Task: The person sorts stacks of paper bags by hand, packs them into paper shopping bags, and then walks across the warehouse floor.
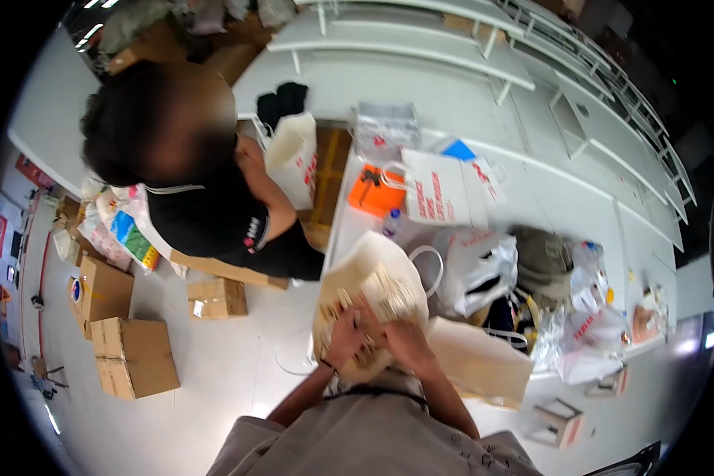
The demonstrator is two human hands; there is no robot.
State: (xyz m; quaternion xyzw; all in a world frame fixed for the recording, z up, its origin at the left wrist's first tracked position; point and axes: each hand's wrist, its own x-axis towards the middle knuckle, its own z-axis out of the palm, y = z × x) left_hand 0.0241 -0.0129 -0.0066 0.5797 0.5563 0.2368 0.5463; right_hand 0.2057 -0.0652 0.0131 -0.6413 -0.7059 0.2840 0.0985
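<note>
A cream paper bag [337,282] stands wide open in front of my body, against the table edge. Inside it lie many small pale beige pieces [393,293], some lined up in rows, too small to name. My left hand [347,339] is in the bag's mouth among these pieces, its fingers bent over some of them. My right hand [405,344] is beside it at the bag's right side, fingers curled inward. What either hand grips is hidden or too small to make out. A second cream paper bag [484,365] is just right of my right forearm.
On the white table are an orange box [375,192], a white paper bag with red print [444,190] and a stuffed white plastic bag [476,270]. A person in black [214,222] at the left handles another paper bag [293,159]. Cardboard boxes [135,357] are on the floor.
</note>
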